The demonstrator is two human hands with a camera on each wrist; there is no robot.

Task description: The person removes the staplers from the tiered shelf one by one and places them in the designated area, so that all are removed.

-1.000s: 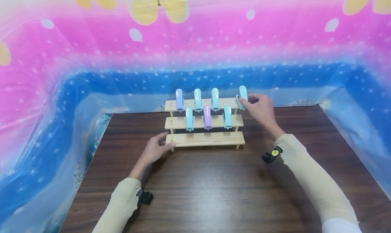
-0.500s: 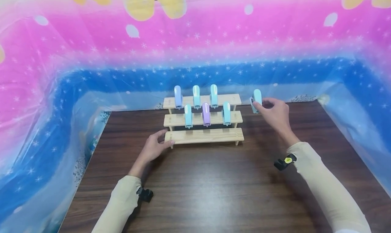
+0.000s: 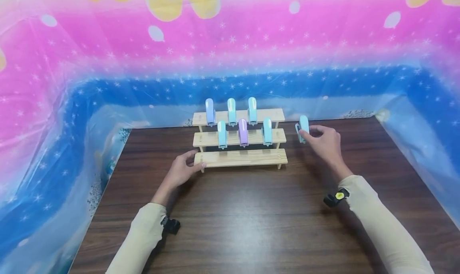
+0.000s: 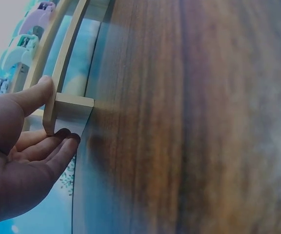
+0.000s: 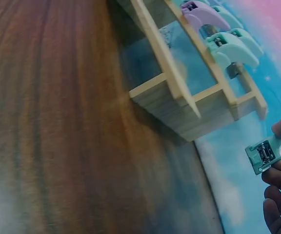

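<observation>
My right hand point(image 3: 325, 143) pinches a mint-green stapler point(image 3: 303, 129) between thumb and fingers, to the right of a three-step wooden rack point(image 3: 240, 158) and apart from it. In the right wrist view, metal parts show in the end of this stapler point(image 5: 264, 154). My left hand point(image 3: 181, 171) grips the left end of the rack's lowest board, thumb on the board and fingers around its end. The top step bears a blue stapler point(image 3: 210, 112) and two mint-green ones. On the middle step a purple stapler point(image 3: 243, 132) stands between two mint-green ones.
The rack stands near the back of a dark wooden table point(image 3: 230, 218). Behind and beside the table hangs a pink and blue patterned cloth point(image 3: 230, 46). Pale sleeves and black wrist cameras point(image 3: 171, 225) cover the forearms near the wrists.
My right hand has carried the mint-green stapler off the right end of the top step, moving right and then down. My left hand has stayed on the rack.
</observation>
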